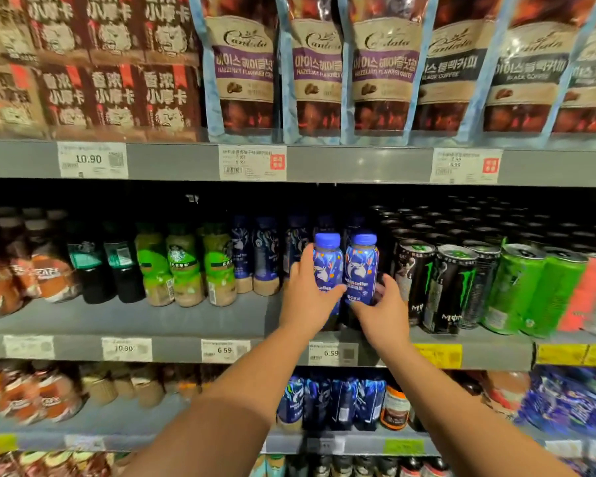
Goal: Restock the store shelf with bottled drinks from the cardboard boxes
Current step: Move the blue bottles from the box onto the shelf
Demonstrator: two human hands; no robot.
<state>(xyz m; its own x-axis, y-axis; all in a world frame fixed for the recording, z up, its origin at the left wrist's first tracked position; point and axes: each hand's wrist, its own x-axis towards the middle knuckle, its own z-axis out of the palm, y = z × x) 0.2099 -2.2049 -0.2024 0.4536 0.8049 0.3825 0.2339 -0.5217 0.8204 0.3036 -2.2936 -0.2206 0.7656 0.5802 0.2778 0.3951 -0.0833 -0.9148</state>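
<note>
Head view: your left hand (303, 297) grips the left blue-capped bottle (327, 266), fingers curled round its left side and thumb across the label. Your right hand (383, 313) grips the right blue-capped bottle (361, 265), thumb on the lower label and fingers wrapped behind its right side. Both bottles are upright and side by side, just touching, at the front of the middle shelf (152, 318). They are above the 6.59 price tag (331, 353). Darker blue bottles (265, 256) stand to their left, and black energy cans (443, 287) just to their right. Coffee pouches (243, 63) fill the shelf above.
</note>
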